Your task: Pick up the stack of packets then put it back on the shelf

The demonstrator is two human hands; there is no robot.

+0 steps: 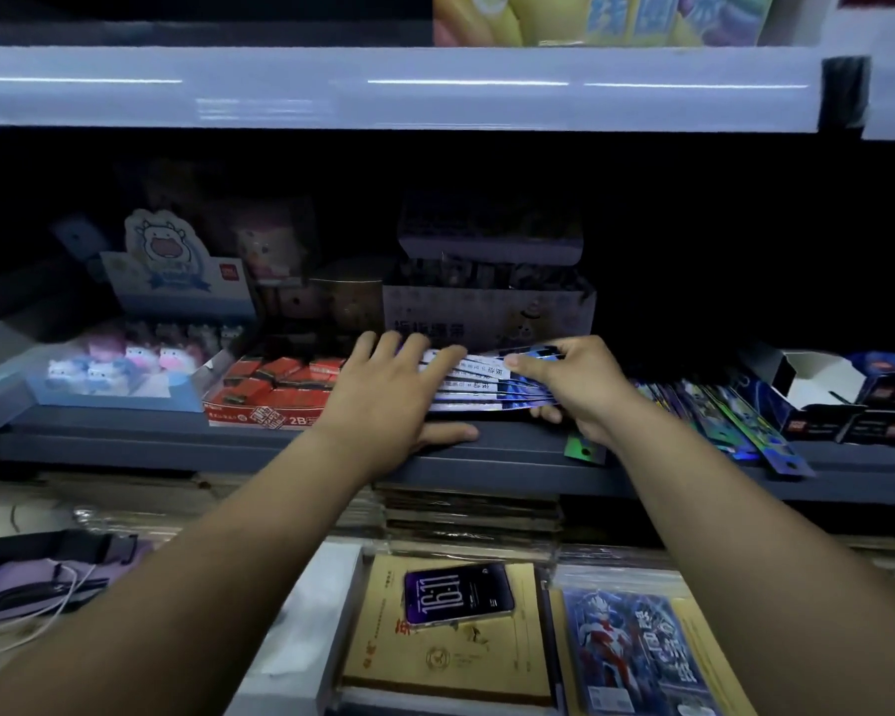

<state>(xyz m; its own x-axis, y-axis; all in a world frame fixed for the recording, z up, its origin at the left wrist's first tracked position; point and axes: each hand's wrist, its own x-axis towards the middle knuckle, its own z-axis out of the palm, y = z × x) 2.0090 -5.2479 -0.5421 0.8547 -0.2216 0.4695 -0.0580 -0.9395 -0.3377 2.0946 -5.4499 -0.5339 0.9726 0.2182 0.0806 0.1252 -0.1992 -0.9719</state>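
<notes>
A fanned stack of long, shiny blue packets with white labels (487, 382) lies on the front of a dark shelf (512, 447). My left hand (388, 400) lies flat with straight fingers on the left end of the stack, its thumb along the shelf edge. My right hand (574, 385) grips the right end of the stack, thumb on top and fingers curled underneath. A green holographic tag (585, 449) hangs below my right hand.
Left on the shelf stand a red box marked 2B (275, 390) and a blue tray of small cow figures (120, 369). A cardboard box (487, 312) stands behind the stack. More shiny packets (729, 421) lie to the right. Below, a phone (458, 594) rests on a yellow notebook (445, 648).
</notes>
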